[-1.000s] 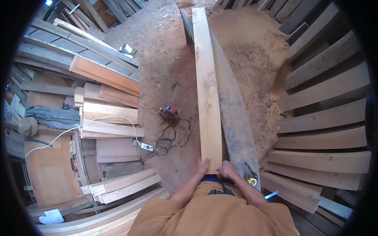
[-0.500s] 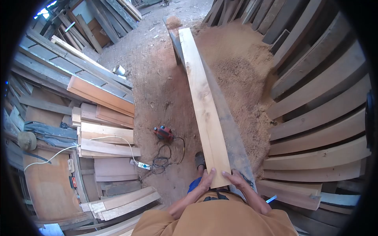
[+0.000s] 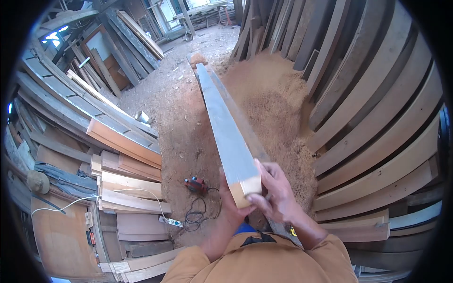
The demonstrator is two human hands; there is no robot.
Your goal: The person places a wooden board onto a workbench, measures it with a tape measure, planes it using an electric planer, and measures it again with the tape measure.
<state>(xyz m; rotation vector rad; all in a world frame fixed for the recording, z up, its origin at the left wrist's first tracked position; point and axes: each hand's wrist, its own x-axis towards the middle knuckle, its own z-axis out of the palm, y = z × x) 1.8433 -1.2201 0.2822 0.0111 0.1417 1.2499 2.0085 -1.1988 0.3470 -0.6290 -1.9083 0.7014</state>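
A long wooden board points away from me, its near end lifted and its far end down by the bench. The face toward me looks pale grey, with bare yellow wood at the near end. My left hand is wrapped round that end from the left and below. On the other side my right hand, slightly blurred, grips the right edge and the end corner. Under the board runs a narrow, dusty plank bench, partly hidden.
A red power tool lies on the ground at left, near a coiled cord and a power strip. Stacked planks line the left. Tall boards lean along the right. Sawdust covers the ground beyond the bench.
The board's near end has risen and the board has rolled, so a greyish face shows instead of the yellow one. Both hands moved up with it. My view has tilted upward.
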